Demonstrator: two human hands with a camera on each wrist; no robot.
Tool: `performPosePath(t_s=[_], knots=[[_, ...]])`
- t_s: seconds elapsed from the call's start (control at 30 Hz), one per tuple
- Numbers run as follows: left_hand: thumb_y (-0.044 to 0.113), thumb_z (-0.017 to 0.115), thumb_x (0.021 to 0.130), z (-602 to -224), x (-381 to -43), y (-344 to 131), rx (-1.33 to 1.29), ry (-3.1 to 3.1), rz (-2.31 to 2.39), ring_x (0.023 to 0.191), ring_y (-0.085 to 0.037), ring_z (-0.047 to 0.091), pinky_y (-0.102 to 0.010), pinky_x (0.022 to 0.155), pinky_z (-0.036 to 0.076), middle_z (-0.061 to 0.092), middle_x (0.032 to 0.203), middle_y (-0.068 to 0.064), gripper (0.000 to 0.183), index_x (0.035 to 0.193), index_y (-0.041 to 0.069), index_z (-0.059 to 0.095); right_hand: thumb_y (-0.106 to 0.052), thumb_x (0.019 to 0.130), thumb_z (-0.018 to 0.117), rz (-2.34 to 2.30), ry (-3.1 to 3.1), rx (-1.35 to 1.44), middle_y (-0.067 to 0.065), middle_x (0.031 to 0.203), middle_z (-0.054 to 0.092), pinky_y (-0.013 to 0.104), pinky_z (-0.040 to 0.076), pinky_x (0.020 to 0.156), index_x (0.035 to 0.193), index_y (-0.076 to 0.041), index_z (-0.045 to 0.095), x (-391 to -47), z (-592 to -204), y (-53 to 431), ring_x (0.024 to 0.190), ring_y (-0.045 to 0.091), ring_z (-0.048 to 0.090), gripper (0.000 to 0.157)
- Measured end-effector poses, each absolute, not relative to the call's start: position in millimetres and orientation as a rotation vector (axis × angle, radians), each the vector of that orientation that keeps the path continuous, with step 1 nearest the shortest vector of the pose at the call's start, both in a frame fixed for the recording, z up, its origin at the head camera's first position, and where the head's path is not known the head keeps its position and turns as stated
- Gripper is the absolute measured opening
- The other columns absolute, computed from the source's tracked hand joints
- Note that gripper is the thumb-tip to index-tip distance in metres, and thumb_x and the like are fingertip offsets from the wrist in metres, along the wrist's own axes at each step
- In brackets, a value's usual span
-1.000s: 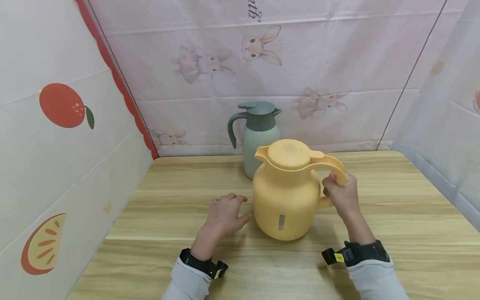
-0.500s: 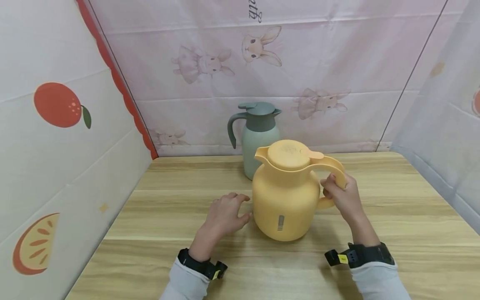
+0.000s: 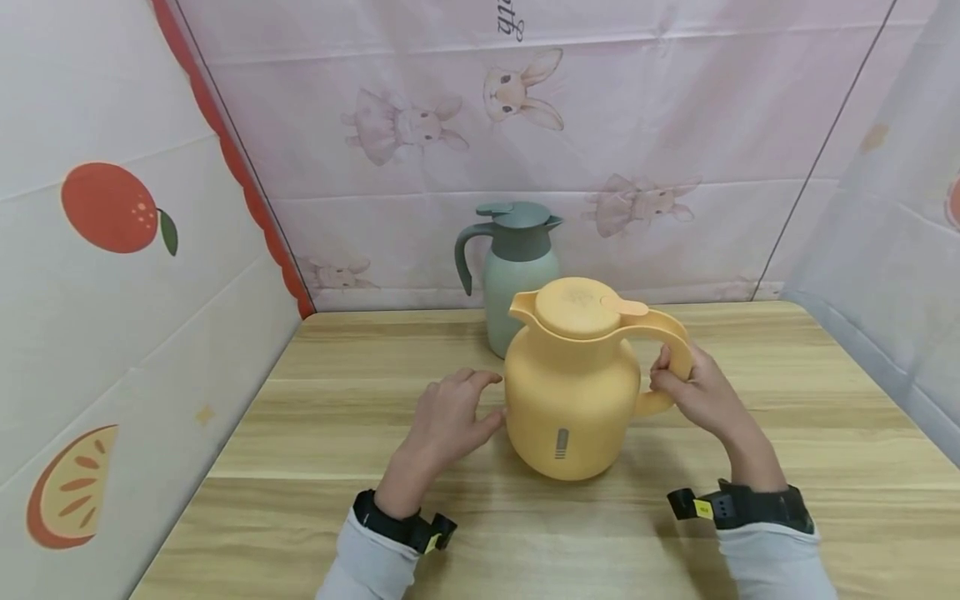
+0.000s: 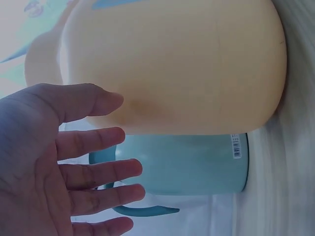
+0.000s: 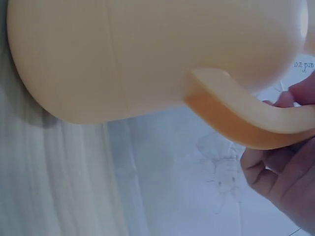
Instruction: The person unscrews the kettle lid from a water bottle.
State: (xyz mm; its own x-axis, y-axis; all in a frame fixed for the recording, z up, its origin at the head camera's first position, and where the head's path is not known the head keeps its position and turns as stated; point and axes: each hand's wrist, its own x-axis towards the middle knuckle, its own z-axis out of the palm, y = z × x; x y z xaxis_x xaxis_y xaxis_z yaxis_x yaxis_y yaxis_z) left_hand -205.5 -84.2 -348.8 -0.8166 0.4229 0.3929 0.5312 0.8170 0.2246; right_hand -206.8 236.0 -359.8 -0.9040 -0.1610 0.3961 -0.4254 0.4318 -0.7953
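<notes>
A yellow thermos jug [image 3: 570, 392] stands upright on the table, its spout to the left and its handle [image 3: 678, 346] to the right. My right hand [image 3: 705, 396] grips that handle, fingers curled round it, as the right wrist view also shows [image 5: 283, 179]. On the jug's other side my left hand [image 3: 450, 417] has its thumb and forefinger spread, tips right at the jug's wall. In the left wrist view the fingers [image 4: 108, 169] are fairly straight and hold nothing. Behind stands a green thermos jug [image 3: 517, 275], its lower right part hidden by the yellow one.
The wood-grain table [image 3: 337, 358] meets a pink rabbit-print backdrop [image 3: 420, 225] close behind the green jug. White fruit-print sheets close off the left [image 3: 195, 333] and right sides. Each wrist wears a black strap with a small camera.
My left hand has shifted slightly forward and closer to the yellow jug. My right wrist has swung outward to the right, the hand still on the handle. Both jugs stay in place.
</notes>
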Motion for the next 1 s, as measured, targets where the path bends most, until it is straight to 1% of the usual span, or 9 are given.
performPosePath(t_s=[0.13, 0.2, 0.43, 0.6, 0.7, 0.8, 1.0], knots=[[0.028, 0.072, 0.078, -343, -205, -85, -0.725, -2.628, -0.485, 0.081, -0.024, 0.062, -0.037, 0.064, 0.049, 0.065, 0.097, -0.007, 0.037, 0.11, 0.011, 0.066, 0.001, 0.083, 0.054, 1.246, -2.511, 0.446, 0.006, 0.073, 0.049, 0.029, 0.04, 0.052, 0.088, -0.003, 0.05, -205, -356, 237, 0.063, 0.017, 0.046, 0.008], [0.028, 0.071, 0.078, -339, -205, -85, -0.726, -2.605, -0.493, 0.08, -0.024, 0.062, -0.037, 0.063, 0.049, 0.065, 0.096, -0.006, 0.036, 0.11, 0.011, 0.066, 0.0, 0.082, 0.054, 1.2, -2.522, 0.435, 0.006, 0.073, 0.048, 0.029, 0.04, 0.052, 0.088, -0.004, 0.05, -204, -356, 236, 0.062, 0.018, 0.046, 0.008], [0.028, 0.071, 0.078, -322, -203, -81, -0.762, -2.464, -0.51, 0.073, -0.024, 0.062, -0.035, 0.056, 0.048, 0.065, 0.093, -0.007, 0.032, 0.102, 0.008, 0.068, 0.001, 0.082, 0.054, 1.226, -2.51, 0.432, 0.005, 0.073, 0.049, 0.029, 0.04, 0.053, 0.087, -0.003, 0.05, -206, -358, 236, 0.063, 0.018, 0.046, 0.008], [0.024, 0.07, 0.078, -307, -204, -75, -0.736, -2.333, -0.557, 0.074, -0.022, 0.062, -0.033, 0.052, 0.047, 0.064, 0.096, -0.008, 0.026, 0.098, 0.007, 0.067, 0.003, 0.082, 0.052, 1.237, -2.518, 0.416, 0.006, 0.072, 0.048, 0.029, 0.04, 0.052, 0.086, -0.001, 0.049, -207, -361, 236, 0.062, 0.017, 0.045, 0.006], [0.021, 0.068, 0.079, -297, -205, -71, -0.705, -2.254, -0.613, 0.074, -0.021, 0.061, -0.03, 0.05, 0.045, 0.064, 0.094, -0.006, 0.021, 0.095, 0.007, 0.067, 0.003, 0.082, 0.051, 1.255, -2.518, 0.412, 0.007, 0.073, 0.048, 0.029, 0.04, 0.052, 0.086, 0.001, 0.048, -207, -362, 235, 0.062, 0.018, 0.045, 0.005], [0.019, 0.067, 0.08, -291, -206, -68, -0.697, -2.209, -0.651, 0.077, -0.02, 0.06, -0.03, 0.053, 0.045, 0.064, 0.093, -0.006, 0.018, 0.093, 0.006, 0.067, 0.002, 0.082, 0.05, 1.264, -2.517, 0.41, 0.006, 0.073, 0.048, 0.029, 0.04, 0.051, 0.086, 0.001, 0.048, -207, -362, 235, 0.061, 0.017, 0.045, 0.005], [0.019, 0.069, 0.08, -285, -209, -64, -0.719, -2.219, -0.659, 0.08, -0.02, 0.06, -0.031, 0.06, 0.047, 0.063, 0.093, -0.007, 0.02, 0.094, 0.005, 0.068, 0.0, 0.084, 0.051, 1.307, -2.51, 0.398, 0.006, 0.073, 0.048, 0.03, 0.04, 0.051, 0.088, 0.0, 0.048, -208, -362, 237, 0.061, 0.018, 0.045, 0.005]])
